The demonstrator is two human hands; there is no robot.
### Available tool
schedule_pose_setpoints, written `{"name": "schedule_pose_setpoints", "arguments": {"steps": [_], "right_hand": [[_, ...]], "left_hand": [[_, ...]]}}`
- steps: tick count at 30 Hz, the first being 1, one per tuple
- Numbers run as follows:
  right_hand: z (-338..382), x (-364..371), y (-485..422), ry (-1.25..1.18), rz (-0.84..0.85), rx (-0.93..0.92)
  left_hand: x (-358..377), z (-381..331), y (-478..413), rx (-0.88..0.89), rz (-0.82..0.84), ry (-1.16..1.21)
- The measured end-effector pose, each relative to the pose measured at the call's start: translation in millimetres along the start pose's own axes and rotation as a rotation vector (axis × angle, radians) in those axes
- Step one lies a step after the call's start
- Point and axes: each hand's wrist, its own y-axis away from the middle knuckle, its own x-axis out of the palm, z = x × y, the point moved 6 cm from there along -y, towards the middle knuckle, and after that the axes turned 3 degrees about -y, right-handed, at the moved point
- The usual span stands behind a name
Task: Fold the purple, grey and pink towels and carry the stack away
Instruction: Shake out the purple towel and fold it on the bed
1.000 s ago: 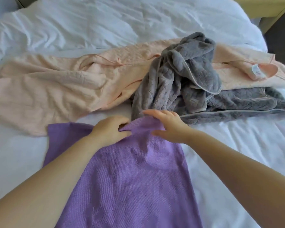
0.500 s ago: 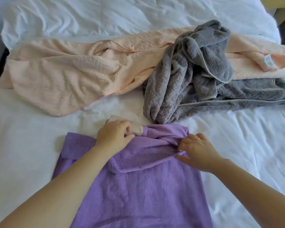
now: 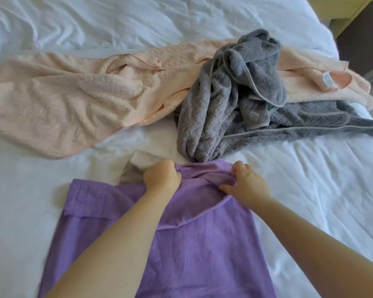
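The purple towel [image 3: 192, 244] lies flat on the bed in front of me, its far edge turned back toward me in a loose fold. My left hand [image 3: 162, 176] grips that far edge at the middle, fingers curled into the cloth. My right hand [image 3: 247, 186] pinches the same edge a little to the right. A pale corner of cloth [image 3: 138, 166] shows just beyond my left hand. The grey towel [image 3: 235, 100] is bunched in a heap just past the purple one. The pink towel [image 3: 73, 97] sprawls crumpled across the bed behind, partly under the grey one.
Everything lies on a bed with a white sheet [image 3: 310, 179] and a rumpled white duvet [image 3: 116, 20] at the far side. A yellow-green piece of furniture [image 3: 340, 7] and dark floor show past the bed's far right corner.
Both hands have pulled the purple towel's far edge back toward me, making a fold. A pale cloth corner came into sight beyond my left hand. The view shifted slightly.
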Motion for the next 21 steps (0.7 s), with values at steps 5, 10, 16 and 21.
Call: {"name": "schedule_pose_setpoints", "arguments": {"steps": [5, 10, 16, 21], "right_hand": [[-13, -42, -22, -0.120, -0.079, 0.047], [-31, -126, -51, -0.228, -0.331, 0.075], [-23, -130, -74, -0.264, -0.317, 0.097], [-19, -123, -81, -0.390, -0.425, 0.122]], "left_hand": [[-42, 66, -5, -0.252, 0.066, 0.742], [-85, 203, -13, -0.631, -0.106, 1.150], [-93, 264, -10, -0.715, -0.268, 1.053], [-113, 258, -29, -0.603, -0.361, 0.898]]}}
